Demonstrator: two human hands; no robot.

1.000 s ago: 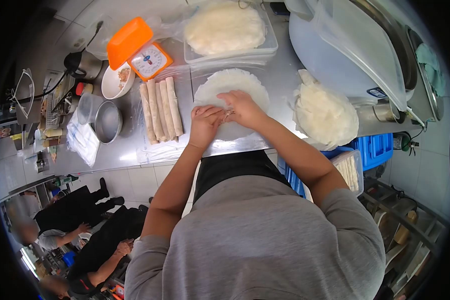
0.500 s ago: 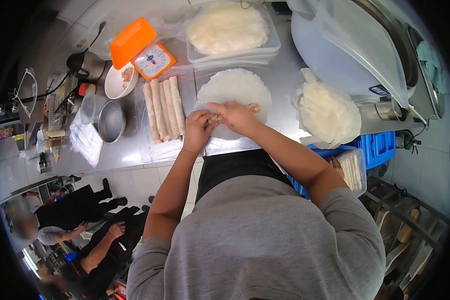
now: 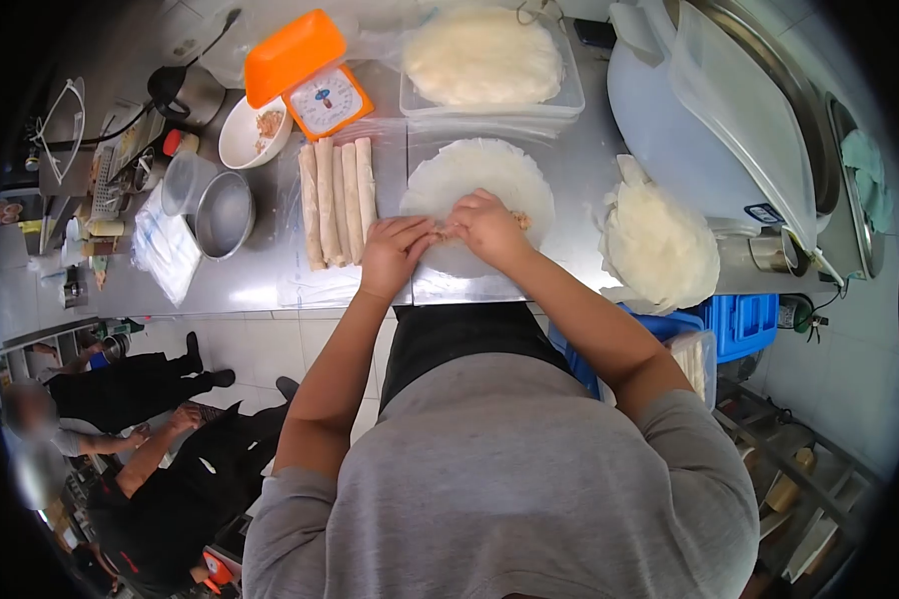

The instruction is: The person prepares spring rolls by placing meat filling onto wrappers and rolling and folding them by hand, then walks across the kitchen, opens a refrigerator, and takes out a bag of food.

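A round, thin, translucent wrapper [image 3: 474,165] lies flat on the steel table in front of me. Across its middle runs a strip of pale brownish filling [image 3: 520,219], partly covered by my fingers. My left hand [image 3: 398,252] pinches the strip's left end at the wrapper's edge. Just to its right, my right hand [image 3: 487,232] is closed over the strip, fingertips pressed down near the left hand's. Several finished rolls [image 3: 338,205] lie side by side left of the wrapper. On the right rests a loose stack of wrappers [image 3: 659,245].
Behind the wrapper stands a clear container [image 3: 489,105] of stacked wrappers. An orange scale [image 3: 328,100], a white bowl [image 3: 240,145] with some filling and a metal bowl [image 3: 225,215] stand to the left. A large translucent tub [image 3: 709,130] is at right. Other people [image 3: 160,489] work at lower left.
The view has shifted slightly. My right hand has drawn its fingers in and no longer reaches over the left hand; the fingertips now meet on the strip of filling. The wrapper stays flat.
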